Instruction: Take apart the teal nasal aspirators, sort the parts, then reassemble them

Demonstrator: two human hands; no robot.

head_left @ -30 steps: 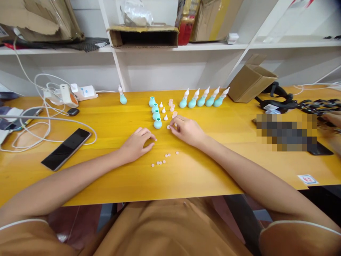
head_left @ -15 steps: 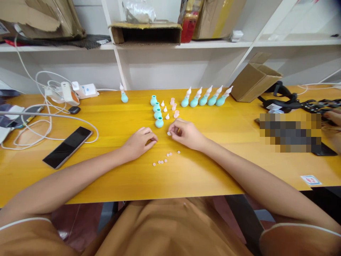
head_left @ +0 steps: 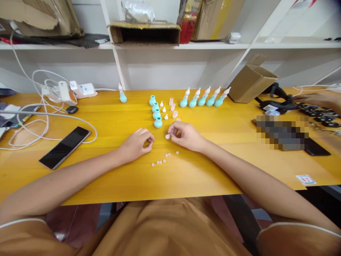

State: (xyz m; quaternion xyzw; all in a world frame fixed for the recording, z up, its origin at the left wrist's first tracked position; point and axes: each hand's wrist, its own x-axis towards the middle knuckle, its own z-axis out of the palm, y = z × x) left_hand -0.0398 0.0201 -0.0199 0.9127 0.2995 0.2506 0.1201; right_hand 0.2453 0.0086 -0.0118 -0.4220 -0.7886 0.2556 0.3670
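My right hand (head_left: 185,135) is closed in a pinch on a small white nozzle tip (head_left: 167,136). My left hand (head_left: 138,144) rests to its left, thumb and forefinger pressed together; what they hold, if anything, is hidden. Several small pink discs (head_left: 164,161) lie scattered on the table in front of both hands. Beyond the hands stands a column of open teal rubber bulbs (head_left: 158,123). To its right are three white nozzle tips (head_left: 164,110) and a line of pink connectors (head_left: 175,114), one partly hidden behind my right hand.
Several assembled bulb aspirators (head_left: 201,101) stand in a row at the back; another aspirator (head_left: 123,97) stands farther left. A phone (head_left: 65,147) and white cables (head_left: 48,117) lie at left. A cardboard box (head_left: 252,81) leans back right. At far right, another person's hand (head_left: 323,100) is over dark parts.
The fingers of my left hand have closed together into a pinch. In my right hand the white tip has turned and shows more. The other person's hand has moved at far right.
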